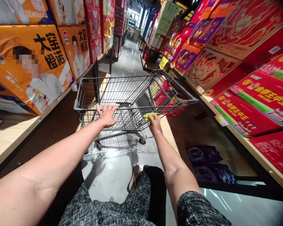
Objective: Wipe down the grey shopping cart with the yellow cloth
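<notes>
A grey wire shopping cart [113, 117] stands sideways across the aisle in front of me. My left hand [107, 115] rests at the top rail of its near side, fingers stretched out and thumb apart. My right hand [154, 121] is closed on a yellow cloth [150, 116], farther right along the same rail. The cloth is bunched under the fingers and seems to touch the rail. Inside the cart, toward its handle end, a dark panel [143, 105] shows through the wires.
Orange drink cartons [14, 72] fill the left shelf. Red gift boxes [252, 106] are stacked on the right shelf, whose wooden edge [240, 138] runs close to the cart handle [191, 99]. Dark purple packages [207, 166] lie low at the right. The tiled aisle [129, 56] runs on beyond the cart.
</notes>
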Tool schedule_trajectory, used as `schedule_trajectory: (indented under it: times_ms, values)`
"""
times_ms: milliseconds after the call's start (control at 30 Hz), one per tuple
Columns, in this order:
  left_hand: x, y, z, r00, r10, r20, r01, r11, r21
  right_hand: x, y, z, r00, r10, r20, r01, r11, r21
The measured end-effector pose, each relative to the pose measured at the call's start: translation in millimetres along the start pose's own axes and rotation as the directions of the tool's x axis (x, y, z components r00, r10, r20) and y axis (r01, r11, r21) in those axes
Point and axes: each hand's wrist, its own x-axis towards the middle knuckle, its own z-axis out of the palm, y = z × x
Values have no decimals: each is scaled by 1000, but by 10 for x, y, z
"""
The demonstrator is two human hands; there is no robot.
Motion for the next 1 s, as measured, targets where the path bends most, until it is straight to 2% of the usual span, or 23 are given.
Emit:
schedule_trajectory:
  times_ms: [67, 133, 200, 267, 300, 333, 400, 433, 500, 533, 600, 667, 700, 733, 800, 867, 1000]
  values:
    - [0, 1, 3, 1000, 0, -8, 0, 1000, -7, 168, 137, -340, 981, 113, -156, -121, 992, -40]
    - [-9, 1, 11, 1000, 6, -19, -7, 1000, -18, 289, 234, -581, 929, 251, -273, -272, 961, -44]
    - [-23, 8, 19, 1000, 10, -16, -11, 999, -30, 331, 272, -663, 853, 385, -353, -421, 906, -29]
    - [-36, 21, 24, 1000, 14, -10, -14, 999, -41, 274, 234, -579, 806, 463, -368, -498, 867, 2]
    - [-40, 29, 24, 1000, 15, -8, -15, 999, -46, 208, 185, -488, 819, 465, -337, -488, 873, 19]
    - [-44, 37, 22, 1000, 14, -7, -15, 999, -50, 122, 120, -381, 858, 434, -276, -443, 896, 32]
    - [-46, 47, 15, 1000, 9, -2, -9, 999, -52, -80, -39, -171, 950, 294, -109, -289, 956, 59]
    - [-46, 48, 12, 1000, 7, 1, -7, 999, -52, -172, -121, -97, 978, 208, -35, -205, 976, 75]
    - [-44, 43, 7, 1000, 9, 4, -9, 999, -53, -277, -257, -63, 996, 84, 36, -87, 991, 98]
    - [-44, 36, 8, 1000, 14, 2, -13, 998, -54, -273, -302, -111, 998, 63, 28, -65, 993, 101]
    - [-44, 18, 16, 1000, 22, -5, -23, 998, -56, -141, -337, -324, 996, 62, -67, -57, 995, 82]
    - [-46, -1, 33, 999, 31, -18, -32, 998, -58, 111, -311, -625, 979, 63, -194, -61, 998, 19]
    - [-47, -9, 42, 999, 35, -25, -37, 998, -60, 252, -284, -777, 979, 34, -199, -40, 999, -25]
    - [-49, -15, 52, 999, 41, -31, -42, 997, -62, 388, -251, -918, 988, -3, -154, -8, 997, -71]
    - [-54, -19, 66, 998, 50, -35, -52, 996, -66, 609, -179, -1141, 997, -51, 52, 58, 987, -152]
    - [-61, -10, 70, 998, 51, -35, -53, 996, -68, 745, -103, -1277, 976, 4, 219, 51, 968, -245]
    - [-83, 17, 47, 998, 44, -41, -46, 997, -56, 823, 14, -1383, 945, 186, 269, -67, 915, -397]
